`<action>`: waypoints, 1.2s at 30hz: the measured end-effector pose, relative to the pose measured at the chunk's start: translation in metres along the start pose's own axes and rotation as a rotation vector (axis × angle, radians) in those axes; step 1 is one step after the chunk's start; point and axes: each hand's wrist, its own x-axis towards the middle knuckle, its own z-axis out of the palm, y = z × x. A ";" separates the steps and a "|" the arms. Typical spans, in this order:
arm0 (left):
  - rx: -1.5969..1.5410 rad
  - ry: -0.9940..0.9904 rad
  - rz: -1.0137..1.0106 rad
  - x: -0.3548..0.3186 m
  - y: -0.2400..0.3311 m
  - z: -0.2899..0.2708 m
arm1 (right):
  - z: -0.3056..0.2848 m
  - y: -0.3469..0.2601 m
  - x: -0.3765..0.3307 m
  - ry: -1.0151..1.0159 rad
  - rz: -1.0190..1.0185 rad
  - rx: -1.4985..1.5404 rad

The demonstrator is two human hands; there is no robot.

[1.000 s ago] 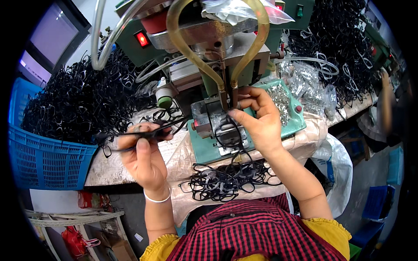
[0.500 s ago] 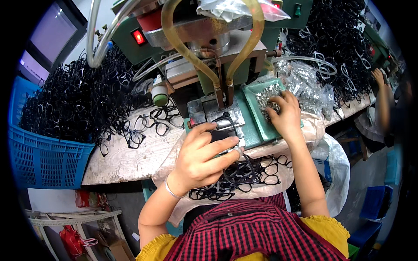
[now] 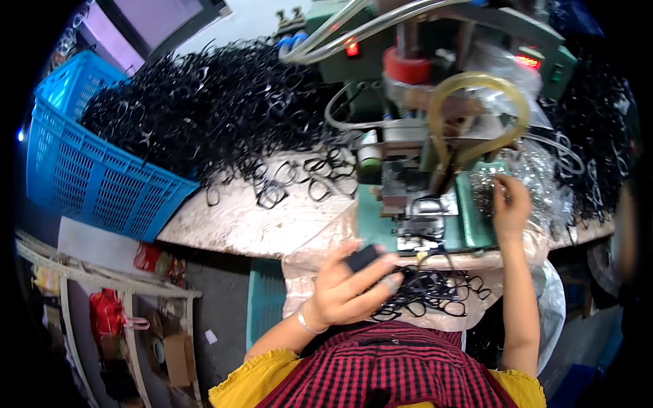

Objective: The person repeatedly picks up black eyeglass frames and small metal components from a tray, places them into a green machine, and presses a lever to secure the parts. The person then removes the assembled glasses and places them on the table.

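My left hand (image 3: 350, 289) hovers over my lap with its fingers curled on a black frame piece (image 3: 363, 258), just left of a pile of black frames (image 3: 435, 294) lying on the cloth below the bench edge. My right hand (image 3: 511, 204) reaches up to the right of the green press machine (image 3: 415, 170), its fingertips in a clear bag of small shiny metal parts (image 3: 537, 180). Whether it pinches a part I cannot tell. The machine's metal jig (image 3: 418, 224) sits between my hands with nothing visibly in it.
A blue plastic crate (image 3: 88, 177) heaped with black frames (image 3: 204, 109) stands at the left on the worn bench top (image 3: 252, 221). Loose frames (image 3: 299, 177) lie by the machine. Yellow hoses (image 3: 476, 109) loop over the press. More black frames (image 3: 598, 136) pile at the right.
My left hand has dropped from the machine's jig down to my lap with a black piece. My right hand stays at the bag of metal parts. The view has swung to the left.
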 end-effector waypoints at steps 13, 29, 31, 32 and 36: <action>0.463 -0.327 -0.450 -0.104 -0.246 -0.042 | 0.028 -0.019 0.003 -0.174 0.478 0.603; -0.043 0.329 -0.756 -0.030 -0.168 0.016 | -0.036 -0.091 0.011 -0.185 0.147 0.507; -0.128 0.326 -0.888 -0.042 -0.163 0.039 | -0.006 -0.105 0.019 -0.187 0.203 0.657; -0.205 0.425 -0.857 -0.051 -0.158 0.050 | 0.004 -0.112 0.019 -0.222 0.272 0.729; -0.750 0.420 -1.141 -0.070 -0.131 0.058 | 0.013 -0.116 0.001 -0.044 0.330 0.796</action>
